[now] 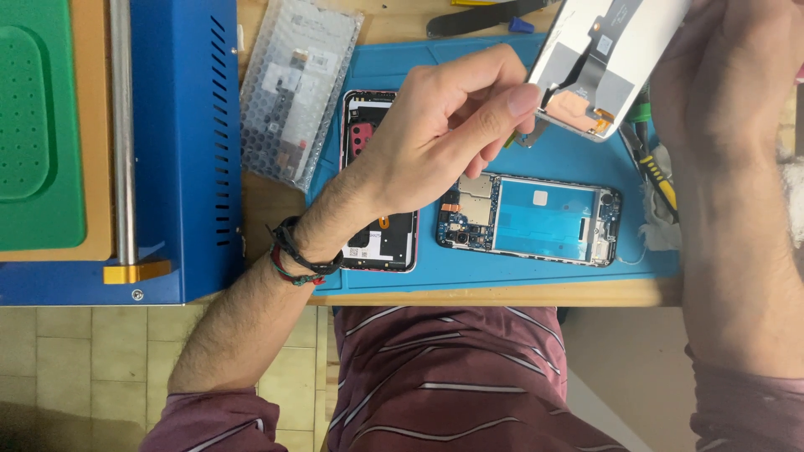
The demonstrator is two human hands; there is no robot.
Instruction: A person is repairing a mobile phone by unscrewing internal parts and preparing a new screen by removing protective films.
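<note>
Pinched at thumb and forefinger, the left hand (444, 134) has a close grip on the flex end of the white rectangular phone screen panel (607, 59), which the right hand (720, 75) steadies above the blue silicone mat (402, 67); gentle, even pulling seems wise.

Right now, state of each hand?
Left hand: fingers pinched shut at the lower edge of the raised phone screen panel; what they grip cannot be told.
Right hand: closed on that panel's right side, holding it up.
</note>
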